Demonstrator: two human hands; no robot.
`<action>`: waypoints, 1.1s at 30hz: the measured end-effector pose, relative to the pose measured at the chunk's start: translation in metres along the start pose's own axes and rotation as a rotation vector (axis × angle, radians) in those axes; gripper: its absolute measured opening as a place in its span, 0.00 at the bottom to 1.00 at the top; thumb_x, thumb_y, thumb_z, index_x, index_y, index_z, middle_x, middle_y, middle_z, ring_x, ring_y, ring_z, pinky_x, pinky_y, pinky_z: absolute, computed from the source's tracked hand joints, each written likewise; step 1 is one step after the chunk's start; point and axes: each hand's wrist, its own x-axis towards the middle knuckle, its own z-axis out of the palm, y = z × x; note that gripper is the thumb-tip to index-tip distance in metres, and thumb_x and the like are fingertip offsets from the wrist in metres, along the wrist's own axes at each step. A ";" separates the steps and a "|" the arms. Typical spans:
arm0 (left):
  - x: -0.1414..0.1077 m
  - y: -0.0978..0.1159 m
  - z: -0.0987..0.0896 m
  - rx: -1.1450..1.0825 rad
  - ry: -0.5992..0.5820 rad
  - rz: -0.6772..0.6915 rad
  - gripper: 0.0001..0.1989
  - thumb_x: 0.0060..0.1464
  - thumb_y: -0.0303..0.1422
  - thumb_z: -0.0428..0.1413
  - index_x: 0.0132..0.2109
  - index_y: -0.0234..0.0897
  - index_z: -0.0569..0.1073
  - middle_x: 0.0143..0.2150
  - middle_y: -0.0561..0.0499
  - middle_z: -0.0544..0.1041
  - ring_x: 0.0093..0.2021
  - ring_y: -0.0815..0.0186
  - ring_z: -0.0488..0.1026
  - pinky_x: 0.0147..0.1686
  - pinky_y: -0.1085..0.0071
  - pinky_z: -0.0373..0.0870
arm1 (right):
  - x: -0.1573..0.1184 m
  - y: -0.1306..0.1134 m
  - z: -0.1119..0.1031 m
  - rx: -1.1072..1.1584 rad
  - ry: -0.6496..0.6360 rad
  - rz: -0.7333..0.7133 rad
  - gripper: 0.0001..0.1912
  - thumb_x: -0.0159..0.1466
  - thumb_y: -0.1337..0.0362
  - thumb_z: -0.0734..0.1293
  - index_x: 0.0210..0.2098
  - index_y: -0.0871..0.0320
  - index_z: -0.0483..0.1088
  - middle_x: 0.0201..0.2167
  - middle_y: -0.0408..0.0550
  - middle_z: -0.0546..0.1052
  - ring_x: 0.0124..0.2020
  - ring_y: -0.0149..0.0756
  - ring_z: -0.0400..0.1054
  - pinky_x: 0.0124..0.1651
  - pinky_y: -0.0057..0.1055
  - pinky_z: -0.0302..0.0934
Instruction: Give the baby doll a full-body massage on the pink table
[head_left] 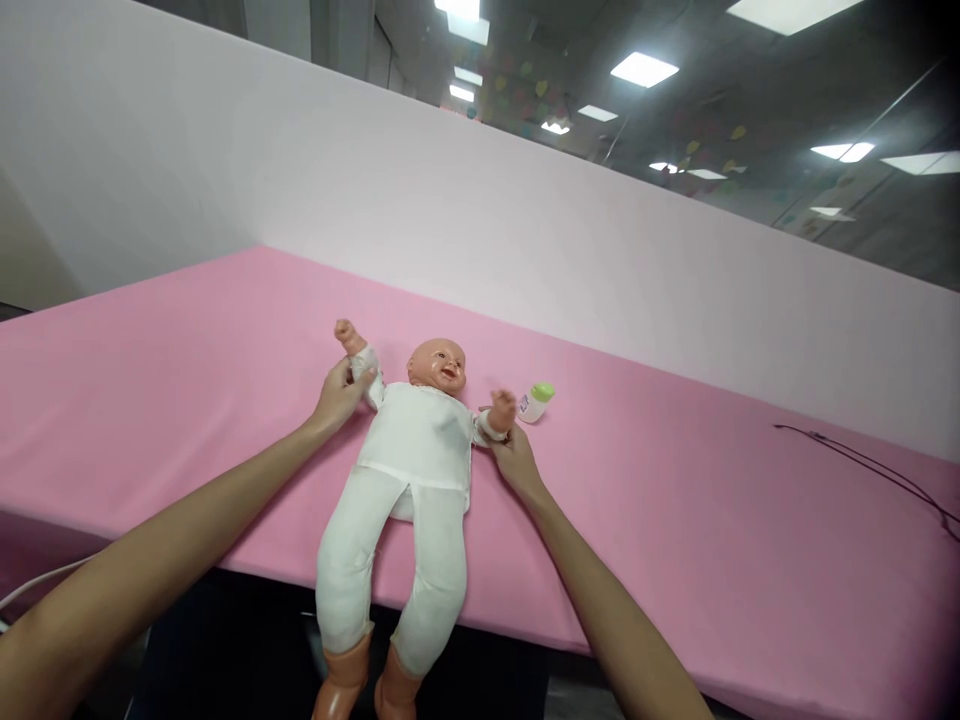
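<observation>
A baby doll (pixel 417 435) in a white top and white leggings lies on its back on the pink-covered table (pixel 637 520), its legs hanging over the front edge. My left hand (pixel 341 393) is closed around the doll's sleeved arm on the left side of the view. On the other side, my right hand (pixel 516 455) holds the doll's other arm near the wrist, with its fingers partly hidden behind the sleeve. Both of the doll's arms are spread outward and raised. A small white bottle with a green cap (pixel 536 402) lies tilted just beyond my right hand.
A thin black cable (pixel 870 462) lies at the right of the table. A white partition (pixel 480 240) stands along the back edge. At the lower left, a white cord (pixel 49 575) runs beside the table's front edge.
</observation>
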 end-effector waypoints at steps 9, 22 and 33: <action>-0.020 0.022 0.009 0.379 -0.349 0.472 0.28 0.48 0.21 0.49 0.52 0.42 0.83 0.53 0.49 0.83 0.54 0.56 0.78 0.55 0.59 0.70 | -0.008 -0.014 0.000 -0.150 -0.167 -0.170 0.22 0.63 0.69 0.64 0.53 0.49 0.80 0.55 0.48 0.81 0.58 0.49 0.71 0.65 0.52 0.62; -0.007 0.013 0.002 0.188 -0.146 0.138 0.11 0.55 0.33 0.57 0.44 0.37 0.80 0.42 0.46 0.83 0.41 0.57 0.78 0.39 0.65 0.73 | -0.006 -0.010 -0.002 -0.190 -0.141 -0.157 0.19 0.65 0.66 0.65 0.53 0.52 0.79 0.54 0.50 0.81 0.56 0.50 0.72 0.63 0.52 0.63; -0.013 0.014 0.005 0.256 -0.048 0.066 0.14 0.61 0.39 0.58 0.50 0.38 0.76 0.41 0.47 0.82 0.37 0.59 0.77 0.38 0.65 0.73 | -0.001 -0.004 0.004 0.130 -0.004 0.167 0.23 0.65 0.55 0.72 0.57 0.56 0.74 0.55 0.53 0.82 0.56 0.50 0.76 0.62 0.48 0.69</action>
